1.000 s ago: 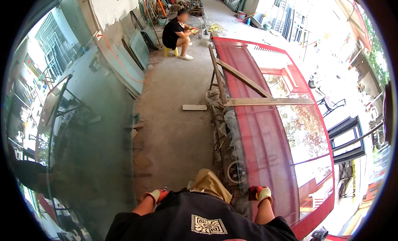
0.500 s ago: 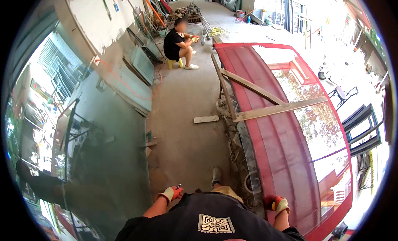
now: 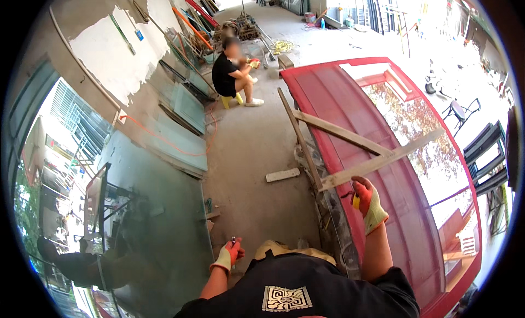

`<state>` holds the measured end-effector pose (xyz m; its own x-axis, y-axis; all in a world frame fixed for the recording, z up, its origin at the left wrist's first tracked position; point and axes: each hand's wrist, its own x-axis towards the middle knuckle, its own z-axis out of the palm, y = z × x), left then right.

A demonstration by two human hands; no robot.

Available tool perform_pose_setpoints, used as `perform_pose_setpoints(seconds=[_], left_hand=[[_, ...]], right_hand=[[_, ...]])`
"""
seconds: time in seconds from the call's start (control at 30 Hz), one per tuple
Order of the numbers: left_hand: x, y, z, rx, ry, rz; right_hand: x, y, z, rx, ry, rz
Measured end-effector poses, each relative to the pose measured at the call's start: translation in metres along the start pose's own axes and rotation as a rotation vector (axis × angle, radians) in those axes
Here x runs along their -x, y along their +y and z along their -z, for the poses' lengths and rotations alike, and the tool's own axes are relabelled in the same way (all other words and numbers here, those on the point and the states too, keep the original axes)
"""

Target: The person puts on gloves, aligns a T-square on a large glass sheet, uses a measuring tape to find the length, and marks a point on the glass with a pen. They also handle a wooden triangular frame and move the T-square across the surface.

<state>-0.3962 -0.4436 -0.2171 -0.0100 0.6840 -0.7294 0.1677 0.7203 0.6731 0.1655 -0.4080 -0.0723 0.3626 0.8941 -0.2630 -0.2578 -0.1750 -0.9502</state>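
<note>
My right hand (image 3: 370, 206), in a red and cream work glove, is closed around a small yellow-and-black object (image 3: 356, 201). It hovers over the red-covered table (image 3: 383, 208), just on the near side of a wooden set square (image 3: 355, 173) made of nailed strips. Reflections on the table top look like those of a glass sheet lying there. Low at my left side, my left hand (image 3: 228, 255), gloved alike, grips a small dark tool with a shiny tip (image 3: 233, 240); its exact kind is too small to make out.
To my left leans a large glass sheet (image 3: 158, 225), with more panes (image 3: 188, 113) along the wall. Ahead, a person (image 3: 232, 74) sits on a yellow stool (image 3: 226, 101). A pale block (image 3: 283, 175) and an orange cord (image 3: 164, 139) lie on the floor. Dark chairs (image 3: 486, 159) stand at right.
My right hand has risen forward from beside my body to near the wooden set square, still holding the yellow-and-black object. My view has shifted slightly; my left hand stays low.
</note>
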Motion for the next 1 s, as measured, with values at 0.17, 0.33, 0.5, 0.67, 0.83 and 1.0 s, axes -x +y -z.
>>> perform_pose_setpoints(seconds=[0.17,0.33,0.5,0.67,0.83,1.0], left_hand=[[-0.046,0.049,0.022,0.045,-0.041,-0.085],[-0.080,0.183,0.014,-0.190,-0.335,-0.182],[-0.084,0.297,-0.035,-0.393,-0.656,-0.387],[-0.097,0.322,-0.100,-0.392,-0.976,-0.384],[-0.089,0.358,-0.135,-0.567,-1.116,-0.438],[-0.090,0.365,-0.179,-0.406,-1.213,-0.501]], right_hand=[[-0.063,-0.031,-0.094,0.114,-0.269,-0.026],[-0.059,0.002,-0.172,0.059,-0.416,-0.321],[-0.046,0.014,-0.224,0.242,-0.523,-0.401],[-0.059,0.042,-0.235,0.216,-0.597,-0.219],[-0.051,-0.005,-0.223,0.054,-0.535,-0.263],[-0.061,0.001,-0.191,-0.131,-0.561,-0.201]])
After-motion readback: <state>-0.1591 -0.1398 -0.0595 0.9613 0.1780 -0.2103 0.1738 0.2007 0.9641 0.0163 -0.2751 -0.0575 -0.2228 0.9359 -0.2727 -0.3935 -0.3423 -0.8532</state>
